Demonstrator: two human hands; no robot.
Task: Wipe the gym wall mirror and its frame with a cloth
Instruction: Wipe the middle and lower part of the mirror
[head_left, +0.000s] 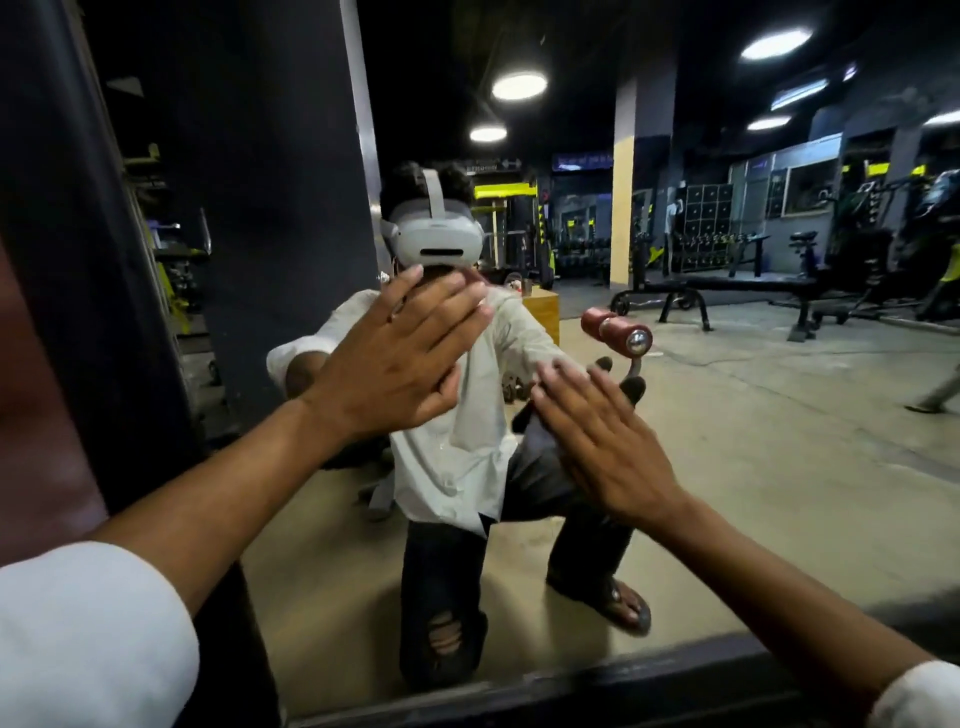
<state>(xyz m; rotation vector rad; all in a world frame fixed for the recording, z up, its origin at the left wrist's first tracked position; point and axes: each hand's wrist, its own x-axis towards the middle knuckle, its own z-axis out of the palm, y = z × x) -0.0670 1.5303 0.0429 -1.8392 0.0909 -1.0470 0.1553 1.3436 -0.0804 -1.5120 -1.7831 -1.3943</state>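
Head view: am seeing both hands spread flat, fingers straight, gripping nothing. Left hand raised high, right hand lower, its fingertips meeting own reflection, so seemingly at glass. Mirror filling view ahead; frame running dark along bottom, another edge at left. Cloth not showing anywhere. Judging wiping not yet begun; next move calling for cloth in hand. Glass lying open rightward and upward; bottom frame passing under right forearm.
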